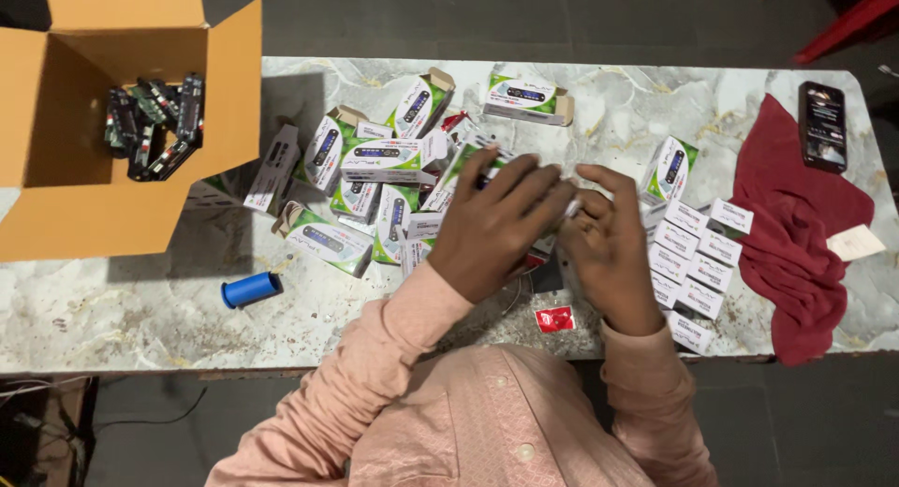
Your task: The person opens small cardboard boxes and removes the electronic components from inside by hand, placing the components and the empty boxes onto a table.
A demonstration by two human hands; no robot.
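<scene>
Looking down from my head camera, I see a marble-patterned desk point(122, 309) crowded with small packaging. At far left an open cardboard carton point(56, 206) sits on the desk's corner, holding a heap of dark green circuit modules point(154, 126). Just right of the carton, near the front edge, a blue plastic cylinder point(251, 288) lies on its side. Beyond it, toward the middle of the desk, a loose pile of small green-and-white boxes point(375, 183) is scattered, some with flaps open, and one more box point(526, 99) lies apart near the far edge.

My left hand point(496, 229) and my right hand point(609, 253) meet at the centre of the desk, right beside that pile. Both are curled, fingertips pressed together around something small and pale point(569, 208); it is mostly hidden by my fingers, so I cannot tell exactly what it is. My sleeves are pale pink. A small red packet point(554, 319) lies on the desk between my wrists.

Right of my right hand, a neat row of closed white boxes point(698, 258) is stacked side by side, with a green-and-white box point(670, 167) just behind it. Further right a dark red cloth point(796, 234) is bunched up, with a black phone point(823, 125) lying beside its far corner, and a small white card point(855, 243) at its right edge.
</scene>
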